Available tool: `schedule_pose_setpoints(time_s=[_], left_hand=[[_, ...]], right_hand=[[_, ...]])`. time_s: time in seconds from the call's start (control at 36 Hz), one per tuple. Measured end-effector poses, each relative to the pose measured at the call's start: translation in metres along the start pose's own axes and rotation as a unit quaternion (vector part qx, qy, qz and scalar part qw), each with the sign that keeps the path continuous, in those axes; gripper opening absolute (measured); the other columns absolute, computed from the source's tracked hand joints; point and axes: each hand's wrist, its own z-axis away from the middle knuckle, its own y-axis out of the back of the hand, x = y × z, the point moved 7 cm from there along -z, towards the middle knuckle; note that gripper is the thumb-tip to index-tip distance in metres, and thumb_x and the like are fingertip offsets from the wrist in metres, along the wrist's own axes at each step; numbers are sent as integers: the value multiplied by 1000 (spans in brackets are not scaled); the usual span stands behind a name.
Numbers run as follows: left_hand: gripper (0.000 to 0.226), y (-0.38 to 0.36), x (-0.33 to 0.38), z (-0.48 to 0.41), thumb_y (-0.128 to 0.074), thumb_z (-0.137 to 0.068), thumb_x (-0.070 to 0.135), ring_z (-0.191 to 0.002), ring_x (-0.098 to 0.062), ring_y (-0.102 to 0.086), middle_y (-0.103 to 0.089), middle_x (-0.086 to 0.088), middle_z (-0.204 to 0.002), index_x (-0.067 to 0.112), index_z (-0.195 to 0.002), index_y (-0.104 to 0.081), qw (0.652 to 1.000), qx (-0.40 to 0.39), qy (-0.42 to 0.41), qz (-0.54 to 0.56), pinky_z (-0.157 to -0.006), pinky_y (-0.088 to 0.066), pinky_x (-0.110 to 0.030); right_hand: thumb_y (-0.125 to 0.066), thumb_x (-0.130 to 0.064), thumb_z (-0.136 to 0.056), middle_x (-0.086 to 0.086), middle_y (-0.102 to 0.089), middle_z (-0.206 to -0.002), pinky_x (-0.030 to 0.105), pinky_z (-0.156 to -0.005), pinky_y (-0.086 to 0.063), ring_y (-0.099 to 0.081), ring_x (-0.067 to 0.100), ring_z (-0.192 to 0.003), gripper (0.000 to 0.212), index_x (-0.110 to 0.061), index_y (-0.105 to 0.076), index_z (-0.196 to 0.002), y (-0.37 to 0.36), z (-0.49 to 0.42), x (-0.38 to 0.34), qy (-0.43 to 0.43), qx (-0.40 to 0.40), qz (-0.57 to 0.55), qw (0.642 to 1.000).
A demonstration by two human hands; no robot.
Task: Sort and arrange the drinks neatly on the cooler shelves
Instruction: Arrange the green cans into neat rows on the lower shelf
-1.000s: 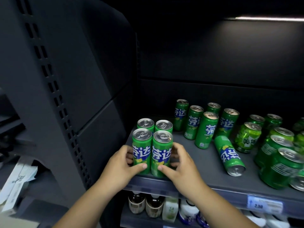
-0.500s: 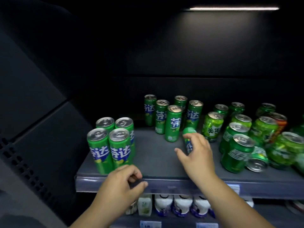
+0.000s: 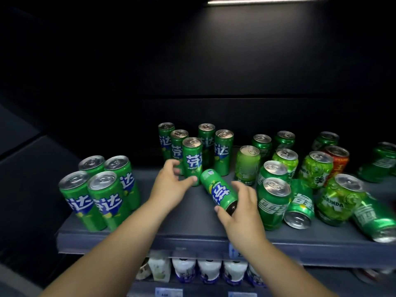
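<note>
a tall green can [image 3: 219,192] lies tipped on the shelf [image 3: 192,234], its bottom end in the right hand [image 3: 241,213]. the right fingers [image 3: 246,189] curl round that end, thumb under it. the left hand [image 3: 171,185] reaches for an upright tall can [image 3: 192,160]; its thumb touches the can low down and its fingers are spread apart behind it. four tall cans [image 3: 100,196] stand in a tidy square at the left. the tall cans have blue labels with white chinese letters. a fat green can [image 3: 339,202] at the right reads "mirinda".
</note>
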Motion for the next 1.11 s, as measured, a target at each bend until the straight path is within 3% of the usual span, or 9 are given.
schedule_pose_setpoints(time_s=[0.11,0.19,0.33,0.47,0.64,0.81,0.89,0.97,1.11], left_hand=[[68,-16,4,-22,-89,-69,32,-102,-20,-62,-60,-2,-112,24,-121,-47,1000,16,16,10,-93,-52,-41],[62,-21,9,-29,-89,-67,33,-100,-18,-64,-65,-1,-111,25,-111,-46,999,39,21,10,-88,-52,-36],[46,-22,14,-33,-83,-75,33,-99,-22,-64,-67,-1,-109,25,-104,-48,998,53,26,-16,-84,-51,-36],[51,-9,12,-25,-85,-74,31,-100,-20,-64,-66,4,-107,28,-108,-48,998,27,35,-34,-87,-51,-35],[64,21,13,-12,-90,-66,31,-107,-18,-63,-67,5,-114,27,-116,-50,995,-36,49,-85,-96,-50,-39],[87,53,62,-14,-92,-60,27,-95,-16,-65,-65,4,-115,27,-133,-46,986,-39,-29,-158,-86,-53,-33],[95,53,93,-19,-90,-65,26,-118,-22,-60,-59,-2,-137,25,-147,-42,946,-88,-102,-296,-92,-46,-24],[93,42,102,-24,-89,-67,27,-130,-20,-53,-53,0,-147,22,-148,-43,907,-160,-124,-369,-101,-44,-28],[73,41,104,-37,-88,-69,28,-118,-18,-59,-62,3,-134,23,-135,-59,881,-199,-150,-403,-98,-48,-30]], right_hand=[[-79,-15,-85,-7,-30,-138,10,-98,-28,-34,-3,-115,73,-20,-39,-145,9,3,-6,17,32,-62,997],[-78,-9,-84,-11,-27,-138,-4,-98,-21,-33,-6,-118,72,-20,-39,-144,15,3,-15,53,46,-88,994],[-76,-8,-86,-8,-29,-141,-7,-96,-20,-34,-8,-120,71,-27,-37,-142,31,-9,-37,90,29,-116,989],[-77,-10,-84,-8,-39,-137,-7,-95,-18,-34,-12,-118,74,-30,-36,-143,38,-30,-54,114,0,-113,987],[-73,-21,-90,-6,-47,-144,16,-100,-30,-44,8,-129,67,-22,-39,-147,24,-50,-65,107,-108,-45,987],[-75,-21,-88,-7,-58,-128,24,-92,-41,-56,11,-112,50,-28,-50,-131,22,-61,-70,106,-160,-2,981],[-80,-22,-82,-4,-62,-122,30,-83,-50,-63,13,-95,67,-33,-41,-135,22,-63,-67,80,-195,21,977],[-86,-24,-77,-4,-60,-122,32,-81,-51,-64,18,-101,90,-34,-28,-145,18,-62,-64,50,-230,62,970],[-85,-20,-77,-5,-65,-112,31,-75,-53,-64,14,-94,66,-33,-42,-125,17,-66,-63,39,-216,60,974]])
